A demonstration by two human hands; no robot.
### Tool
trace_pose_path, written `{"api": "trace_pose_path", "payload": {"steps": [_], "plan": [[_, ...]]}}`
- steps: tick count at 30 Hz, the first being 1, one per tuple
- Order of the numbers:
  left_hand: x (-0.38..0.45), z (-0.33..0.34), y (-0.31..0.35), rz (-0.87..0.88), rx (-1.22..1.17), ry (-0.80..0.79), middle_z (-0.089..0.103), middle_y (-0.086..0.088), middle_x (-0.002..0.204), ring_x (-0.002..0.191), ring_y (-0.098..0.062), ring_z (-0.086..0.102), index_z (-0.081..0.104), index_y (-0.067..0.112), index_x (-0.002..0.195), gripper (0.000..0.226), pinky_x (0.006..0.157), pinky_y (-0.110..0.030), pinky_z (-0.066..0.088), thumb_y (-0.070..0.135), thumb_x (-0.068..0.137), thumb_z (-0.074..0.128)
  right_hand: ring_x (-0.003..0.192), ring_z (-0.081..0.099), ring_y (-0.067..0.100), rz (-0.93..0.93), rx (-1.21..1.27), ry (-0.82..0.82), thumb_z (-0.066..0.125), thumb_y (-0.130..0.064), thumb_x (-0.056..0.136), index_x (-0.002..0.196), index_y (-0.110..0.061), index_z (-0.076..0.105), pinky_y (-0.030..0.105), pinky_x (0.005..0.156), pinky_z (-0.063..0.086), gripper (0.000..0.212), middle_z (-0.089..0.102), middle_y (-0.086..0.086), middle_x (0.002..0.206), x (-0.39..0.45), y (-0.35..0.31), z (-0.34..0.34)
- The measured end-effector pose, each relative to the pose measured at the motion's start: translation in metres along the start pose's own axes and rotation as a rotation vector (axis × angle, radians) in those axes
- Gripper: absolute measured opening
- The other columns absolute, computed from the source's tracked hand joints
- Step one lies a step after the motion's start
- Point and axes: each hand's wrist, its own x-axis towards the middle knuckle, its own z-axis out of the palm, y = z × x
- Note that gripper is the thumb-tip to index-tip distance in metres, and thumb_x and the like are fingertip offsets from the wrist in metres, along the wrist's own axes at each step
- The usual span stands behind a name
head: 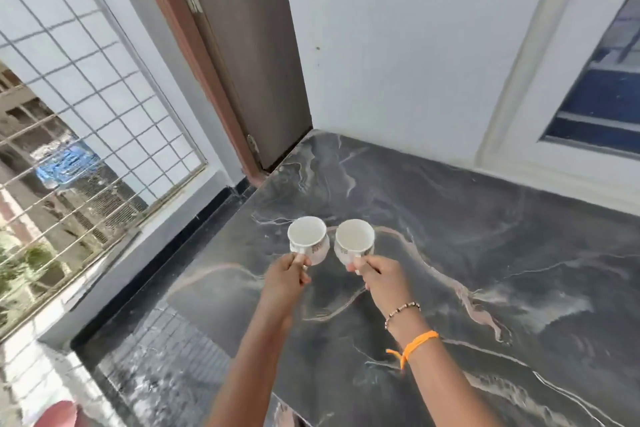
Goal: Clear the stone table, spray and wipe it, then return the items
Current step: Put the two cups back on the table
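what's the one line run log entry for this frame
left hand: holds left cup by handle | right hand: holds right cup by handle | stone table: otherwise bare

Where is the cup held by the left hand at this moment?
In the head view, the left cup is just left of centre over the stone table, near its left edge, beside the right cup; the left hand pinches its handle.

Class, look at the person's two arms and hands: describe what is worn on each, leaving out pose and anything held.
Both forearms are bare, with no sleeves showing. The right wrist wears a thin beaded bracelet and, further up the arm, an orange thread band with a loose knotted tail. The left hand and wrist wear nothing.
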Motion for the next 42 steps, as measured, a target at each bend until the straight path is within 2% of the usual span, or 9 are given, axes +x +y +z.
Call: {"api": "trace_pose_path", "payload": {"steps": [3, 9, 14, 20, 24, 29, 34, 39, 42], "plan": [[0.062, -0.006, 0.010, -0.005, 0.048, -0.087, 0.041, 0.000, 0.055, 0.043, -0.004, 0.036, 0.052, 0.017, 0.068, 0.033, 0.040, -0.012, 0.030, 0.015, 0.098, 0.037, 0.053, 0.039, 0.004, 0.022, 0.013, 0.073, 0.053, -0.015, 0.091, 0.076, -0.013, 0.072, 0.020, 0.055, 0.031, 0.024, 0.048, -0.014, 0.039, 0.039, -0.011, 0.022], [0.187, -0.023, 0.034, 0.057, 0.076, -0.270, 0.040, 0.001, 0.053, 0.052, -0.010, 0.035, 0.049, 0.014, 0.064, 0.035, 0.045, -0.012, 0.030, 0.009, 0.096, 0.037, 0.055, 0.043, 0.003, 0.038, 0.000, 0.278, 0.055, -0.011, 0.089, 0.081, -0.009, 0.074, 0.026, 0.065, 0.036, 0.021, 0.054, -0.014, 0.060, 0.135, -0.037, 0.084], [0.283, -0.035, 0.044, 0.079, 0.122, -0.385, 0.041, 0.003, 0.058, 0.056, -0.008, 0.037, 0.049, 0.017, 0.069, 0.032, 0.053, -0.019, 0.031, 0.013, 0.097, 0.035, 0.061, 0.047, 0.017, 0.051, -0.031, 0.386, 0.056, -0.014, 0.087, 0.081, -0.015, 0.075, 0.032, 0.071, 0.040, 0.019, 0.057, 0.002, 0.068, 0.215, -0.048, 0.126], [0.366, -0.022, 0.048, 0.131, 0.152, -0.425, 0.042, 0.003, 0.057, 0.058, -0.011, 0.041, 0.050, 0.019, 0.067, 0.034, 0.056, -0.022, 0.033, 0.016, 0.098, 0.036, 0.063, 0.046, 0.012, 0.089, -0.054, 0.471, 0.055, -0.011, 0.089, 0.085, -0.007, 0.074, 0.027, 0.073, 0.037, 0.020, 0.052, -0.005, 0.067, 0.279, -0.058, 0.147], [0.400, -0.010, 0.055, 0.129, 0.129, -0.441, 0.045, 0.001, 0.058, 0.063, -0.012, 0.044, 0.051, 0.021, 0.069, 0.034, 0.062, -0.024, 0.035, 0.017, 0.099, 0.034, 0.072, 0.048, 0.019, 0.117, -0.059, 0.492, 0.052, -0.009, 0.089, 0.086, -0.005, 0.073, 0.035, 0.077, 0.042, 0.022, 0.055, 0.000, 0.075, 0.315, -0.062, 0.152], [0.431, 0.003, 0.068, 0.139, 0.182, -0.429, 0.046, 0.000, 0.057, 0.059, -0.012, 0.043, 0.050, 0.020, 0.067, 0.036, 0.060, -0.024, 0.035, 0.016, 0.098, 0.033, 0.079, 0.048, 0.018, 0.141, -0.089, 0.518, 0.047, -0.008, 0.091, 0.088, -0.003, 0.072, 0.032, 0.082, 0.039, 0.025, 0.049, -0.010, 0.071, 0.344, -0.071, 0.153], [0.446, 0.006, 0.073, 0.141, 0.214, -0.466, 0.046, 0.001, 0.054, 0.058, -0.012, 0.043, 0.050, 0.021, 0.065, 0.037, 0.061, -0.025, 0.036, 0.017, 0.098, 0.035, 0.102, 0.054, 0.027, 0.176, -0.109, 0.523, 0.045, -0.008, 0.092, 0.092, -0.002, 0.071, 0.026, 0.082, 0.032, 0.026, 0.065, 0.015, 0.105, 0.355, -0.074, 0.150], [0.440, 0.001, 0.074, 0.132, 0.197, -0.474, 0.048, 0.002, 0.059, 0.061, -0.011, 0.045, 0.055, 0.020, 0.074, 0.030, 0.065, -0.025, 0.038, 0.019, 0.098, 0.037, 0.084, 0.049, 0.017, 0.171, -0.070, 0.520, 0.048, -0.012, 0.092, 0.089, -0.004, 0.070, 0.024, 0.074, 0.032, 0.024, 0.060, 0.007, 0.088, 0.354, -0.072, 0.151], [0.426, -0.002, 0.075, 0.070, 0.149, -0.443, 0.052, 0.003, 0.069, 0.064, -0.008, 0.050, 0.056, 0.013, 0.100, 0.017, 0.071, -0.025, 0.042, 0.024, 0.097, 0.042, 0.075, 0.049, 0.020, 0.183, 0.027, 0.558, 0.052, -0.018, 0.091, 0.087, 0.000, 0.064, 0.034, 0.075, 0.042, 0.022, 0.056, 0.006, 0.079, 0.347, -0.072, 0.154]]}}
